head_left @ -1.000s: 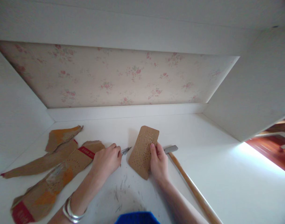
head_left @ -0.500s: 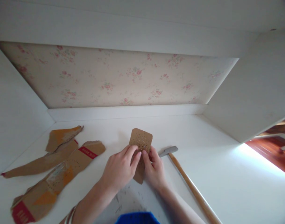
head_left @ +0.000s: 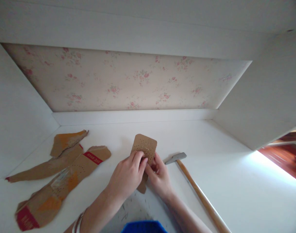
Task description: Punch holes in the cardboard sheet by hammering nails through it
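Between both hands, above the white surface, a brown piece of cardboard (head_left: 145, 144) with many small punched holes is held tilted. My left hand (head_left: 128, 170) pinches its left side, fingertips bent over the holed middle. My right hand (head_left: 159, 176) grips the opposite edge, with the thumb in front and the fingers partly behind it. The two thumbs nearly meet at the middle of the piece. Whether anything small lies under the fingertips is hidden. Just right of my right hand lies a hammer (head_left: 198, 191) with a grey head and a wooden handle.
Torn cardboard pieces (head_left: 70, 181) with red and orange print lie at the left. A blue object (head_left: 144, 227) shows at the bottom edge, with dark scraps (head_left: 125, 207) near it. White panels and a floral back wall (head_left: 128, 81) enclose the surface (head_left: 235, 168).
The cardboard has tilted slightly, its lower end shifting left. My right fingers have moved a little lower along its edge. The whole view has shifted slightly.
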Tool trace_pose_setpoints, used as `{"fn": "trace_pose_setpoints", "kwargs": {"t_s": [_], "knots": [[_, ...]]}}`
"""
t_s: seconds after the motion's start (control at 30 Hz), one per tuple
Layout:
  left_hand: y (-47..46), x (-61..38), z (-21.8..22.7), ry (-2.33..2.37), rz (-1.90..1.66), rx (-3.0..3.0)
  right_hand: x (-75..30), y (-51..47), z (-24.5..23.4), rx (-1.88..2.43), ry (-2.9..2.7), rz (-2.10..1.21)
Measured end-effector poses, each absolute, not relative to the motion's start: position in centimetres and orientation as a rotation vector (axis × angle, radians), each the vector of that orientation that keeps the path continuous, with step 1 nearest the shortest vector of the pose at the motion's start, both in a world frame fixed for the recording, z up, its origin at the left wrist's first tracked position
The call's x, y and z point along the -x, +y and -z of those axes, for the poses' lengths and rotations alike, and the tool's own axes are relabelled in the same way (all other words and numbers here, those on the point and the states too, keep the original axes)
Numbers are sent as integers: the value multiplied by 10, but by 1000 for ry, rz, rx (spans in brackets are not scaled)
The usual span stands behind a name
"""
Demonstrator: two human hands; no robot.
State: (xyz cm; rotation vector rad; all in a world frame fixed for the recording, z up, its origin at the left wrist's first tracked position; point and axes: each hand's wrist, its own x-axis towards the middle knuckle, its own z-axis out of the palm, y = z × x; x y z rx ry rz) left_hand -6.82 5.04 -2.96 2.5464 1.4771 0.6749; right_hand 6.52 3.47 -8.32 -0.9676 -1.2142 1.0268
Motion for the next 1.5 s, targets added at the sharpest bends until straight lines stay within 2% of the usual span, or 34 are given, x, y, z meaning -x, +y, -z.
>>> {"fn": "trace_pose_setpoints", "kwargs": {"t_s": [0.5,1.07,1.5], "knots": [[55,69,37,1457,-804,-2489,-63,39,69,782,-991,-1326],[54,70,32,1449,-565,-2550,-70,35,79,1049,-1414,-1006],[43,66,22,1568,-330,-2934,-66,24,84,1132,-1675,-778]]}}
